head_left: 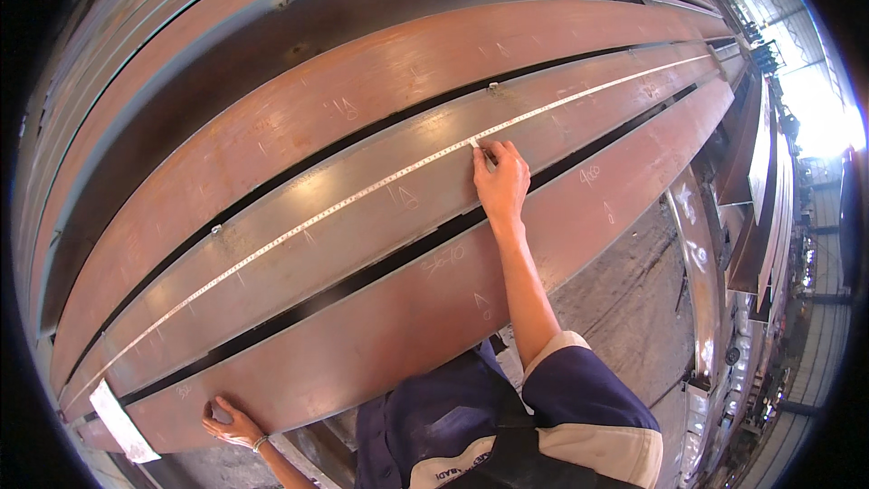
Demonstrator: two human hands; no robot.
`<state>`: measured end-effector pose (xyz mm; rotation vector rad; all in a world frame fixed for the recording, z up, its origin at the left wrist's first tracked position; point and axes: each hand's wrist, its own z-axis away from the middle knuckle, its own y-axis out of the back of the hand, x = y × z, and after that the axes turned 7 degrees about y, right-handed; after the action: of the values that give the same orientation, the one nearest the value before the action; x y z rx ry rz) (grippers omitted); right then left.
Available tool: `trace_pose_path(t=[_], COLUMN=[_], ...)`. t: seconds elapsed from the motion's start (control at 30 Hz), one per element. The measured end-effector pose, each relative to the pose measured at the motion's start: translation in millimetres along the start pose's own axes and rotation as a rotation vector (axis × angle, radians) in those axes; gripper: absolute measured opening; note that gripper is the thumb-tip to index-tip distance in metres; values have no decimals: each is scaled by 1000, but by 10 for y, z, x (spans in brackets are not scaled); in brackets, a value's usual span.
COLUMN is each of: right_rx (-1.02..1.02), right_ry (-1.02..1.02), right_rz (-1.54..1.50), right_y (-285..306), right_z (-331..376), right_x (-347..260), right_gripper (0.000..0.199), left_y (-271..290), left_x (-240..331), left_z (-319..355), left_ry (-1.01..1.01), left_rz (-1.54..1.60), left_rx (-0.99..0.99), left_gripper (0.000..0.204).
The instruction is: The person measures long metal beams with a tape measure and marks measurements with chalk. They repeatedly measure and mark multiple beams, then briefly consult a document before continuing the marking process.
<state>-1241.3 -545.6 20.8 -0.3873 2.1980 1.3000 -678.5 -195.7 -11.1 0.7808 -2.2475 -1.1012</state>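
A long white measuring tape (362, 193) lies stretched along the middle steel beam (380, 226), which has white chalk marks on it. My right hand (502, 183) is over this beam, beside the tape. Its fingertips pinch a small white piece that looks like chalk (474, 142), touching the tape's edge. On the near reddish steel beam (398, 308), also chalk-marked, my left hand (233, 424) rests at the front edge toward the left end. The left fingers are loosely curved and apart from the thumb, holding nothing visible. A wristband (260, 443) is on my left wrist.
A white sheet (122, 423) lies across the near beam's left end. Dark gaps separate the beams. More steel beams (362, 72) stand beyond. Metal sections (756, 190) are stacked at the right, above a dusty floor (634, 299).
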Motion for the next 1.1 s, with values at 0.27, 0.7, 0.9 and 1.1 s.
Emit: trace_pose_path(t=[0.27, 0.7, 0.9, 1.1], right_rx=[-23, -33, -31, -32], right_ry=[6, 10, 38, 38], right_rz=[39, 57, 12, 2], right_y=[-4, -7, 2, 9], right_z=[3, -2, 0, -1], right_x=[-33, -27, -26, -23], right_gripper=[16, 16, 15, 15], left_y=[-23, -43, -33, -39], left_x=[-31, -81, -68, -73], left_z=[5, 4, -7, -1], left_ry=[10, -1, 10, 10], left_rz=[-15, -19, -5, -11], left_rx=[-21, -17, -34, -33], left_gripper=[39, 40, 40, 40])
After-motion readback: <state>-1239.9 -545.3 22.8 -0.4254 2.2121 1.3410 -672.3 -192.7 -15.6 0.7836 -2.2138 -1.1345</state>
